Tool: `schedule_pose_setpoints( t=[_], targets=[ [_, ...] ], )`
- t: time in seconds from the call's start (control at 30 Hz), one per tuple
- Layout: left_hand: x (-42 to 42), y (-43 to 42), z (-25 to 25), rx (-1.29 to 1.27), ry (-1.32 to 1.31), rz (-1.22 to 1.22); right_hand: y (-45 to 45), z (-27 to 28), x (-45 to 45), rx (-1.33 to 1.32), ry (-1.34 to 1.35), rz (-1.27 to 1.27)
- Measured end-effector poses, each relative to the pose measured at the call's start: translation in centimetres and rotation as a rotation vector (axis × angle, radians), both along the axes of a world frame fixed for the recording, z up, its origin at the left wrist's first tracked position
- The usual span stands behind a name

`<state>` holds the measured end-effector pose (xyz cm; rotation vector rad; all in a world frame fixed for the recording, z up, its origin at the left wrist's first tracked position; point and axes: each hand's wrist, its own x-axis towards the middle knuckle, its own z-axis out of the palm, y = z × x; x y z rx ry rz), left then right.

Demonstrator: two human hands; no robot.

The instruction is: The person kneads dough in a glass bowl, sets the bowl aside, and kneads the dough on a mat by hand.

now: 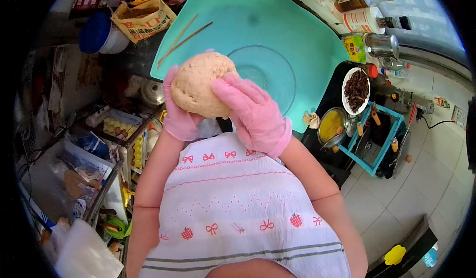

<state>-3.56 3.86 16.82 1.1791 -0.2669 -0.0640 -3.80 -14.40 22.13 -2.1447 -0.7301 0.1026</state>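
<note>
A large, rounded ball of dough point(201, 85) is held up between both hands, above the near edge of a turquoise mat point(297, 40). My left hand point(179, 117), in a thin pink glove, cups the dough from the left and below; part of its fingers is hidden behind it. On the other side, my right hand point(253, 110), gloved the same way, presses its fingers together against the dough's surface. Behind my right hand, a clear glass bowl point(293, 80) stands on the mat. A pair of chopsticks point(186, 39) lies to the upper left of the dough.
On the right are a white plate point(345, 104) of dark brown pieces, a metal bowl point(325, 138) with yellow liquid and a blue rack point(364, 164) with knives. Bottles and jars line the back right. A paper flour bag point(144, 23) and a blue-lidded tub point(96, 30) stand left.
</note>
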Motion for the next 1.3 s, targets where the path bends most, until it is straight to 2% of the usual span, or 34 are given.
schedule_pose_setpoints(
  t=[0.1,0.17,0.2,0.27,0.33,0.4,0.43,0.47,0.5,0.53,0.57,0.6,0.63,0.77,0.83,0.9,1.03,1.1,1.13,1.2,1.27,1.3],
  targets=[
    [0.3,0.2,-0.8,0.075,-0.074,0.005,-0.4,0.6,0.3,-0.204,0.048,0.052],
    [0.2,0.1,-2.4,0.013,-0.129,0.047,-1.9,0.6,0.8,0.426,0.505,-0.082],
    [0.2,0.0,-2.0,0.02,-0.078,0.032,-3.0,0.0,1.0,0.754,0.693,-0.154],
    [0.1,-0.1,-0.8,0.015,0.023,0.011,-5.7,-1.9,1.4,1.469,0.941,-0.324],
    [0.2,0.2,-0.5,-0.028,0.115,-0.004,-7.9,-3.6,2.2,1.394,0.882,-0.692],
    [0.6,0.6,0.1,-0.339,0.281,-0.05,-10.5,-9.3,1.5,0.929,0.877,-0.778],
    [0.8,0.9,1.1,-0.616,0.402,-0.087,-10.9,-12.0,0.9,0.666,0.925,-0.831],
    [0.7,1.2,0.9,-0.585,0.355,-0.062,-10.8,-14.5,0.1,0.401,0.964,-0.874],
    [0.7,1.6,0.7,-0.553,0.309,-0.036,-10.2,-16.8,-0.8,0.207,0.871,-0.81],
    [0.3,2.1,-0.9,-0.211,0.093,0.05,-9.5,-18.8,-1.7,0.018,0.773,-0.743],
    [0.0,2.1,-1.6,-0.047,-0.014,0.102,-8.9,-20.8,-2.5,-0.121,0.693,-0.695],
    [-0.3,2.1,-2.3,0.115,-0.116,0.169,-8.4,-22.7,-3.4,-0.256,0.612,-0.646],
    [-0.6,1.9,-2.4,0.099,-0.11,0.206,-7.5,-22.9,-3.7,-0.388,0.53,-0.594],
    [-1.2,0.9,-1.5,0.021,-0.1,0.246,-5.7,-21.2,-3.6,-0.489,0.65,-0.548],
    [-0.6,0.8,0.3,0.004,-0.07,0.118,-6.2,-22.1,-3.9,-0.517,0.635,-0.461],
    [-0.2,0.6,1.3,-0.099,0.005,0.039,-6.1,-22.8,-4.1,-0.55,0.625,-0.45],
    [-0.3,0.1,2.3,-0.47,0.247,-0.015,-6.1,-22.0,-3.8,-0.566,0.687,-0.396],
    [-0.7,0.1,2.4,-0.342,0.208,0.015,-6.1,-21.9,-3.9,-0.572,0.671,-0.391],
    [-1.0,0.2,2.2,-0.124,0.105,0.058,-6.2,-22.0,-4.0,-0.575,0.665,-0.39],
    [-0.7,0.4,2.1,-0.21,0.259,0.037,-6.4,-22.4,-4.1,-0.565,0.662,-0.37],
    [0.3,0.7,2.1,-0.823,0.766,-0.096,-6.7,-22.9,-4.1,-0.56,0.658,-0.333],
    [0.2,0.5,2.3,-0.737,0.686,-0.085,-6.9,-23.2,-4.1,-0.56,0.655,-0.306]
  ],
)
